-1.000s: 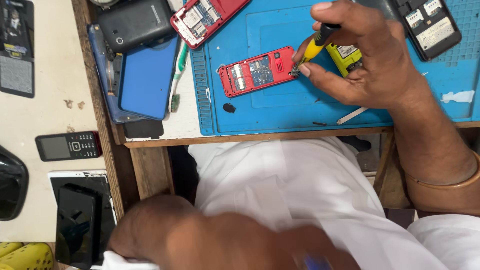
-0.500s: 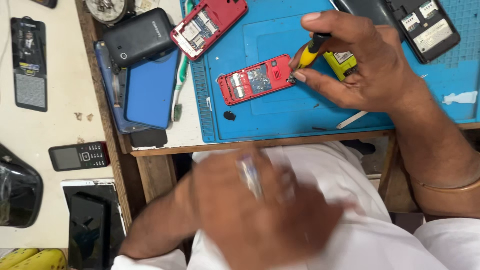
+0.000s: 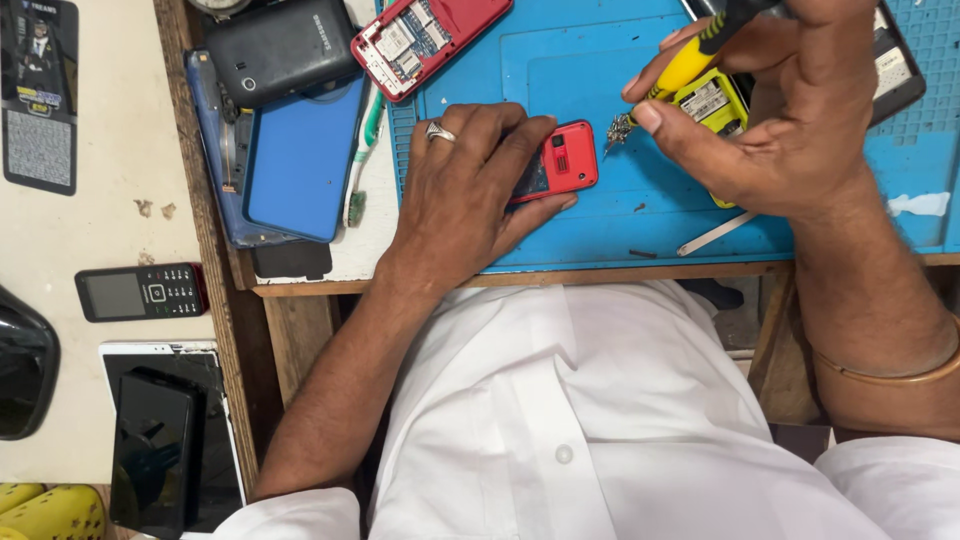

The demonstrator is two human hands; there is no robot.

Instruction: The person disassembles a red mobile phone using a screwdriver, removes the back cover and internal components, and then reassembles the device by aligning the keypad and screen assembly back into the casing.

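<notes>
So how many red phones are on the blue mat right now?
2. One small red phone lies mid-mat under the left hand; an opened red phone lies at the mat's top left edge. Others may be hidden beneath the right hand.

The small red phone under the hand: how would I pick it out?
Find the blue work mat on the wooden bench. Near its front edge the left hand presses down a small red phone. Unlike the opened red phone at the mat's top corner, this one lies under fingers.
</notes>
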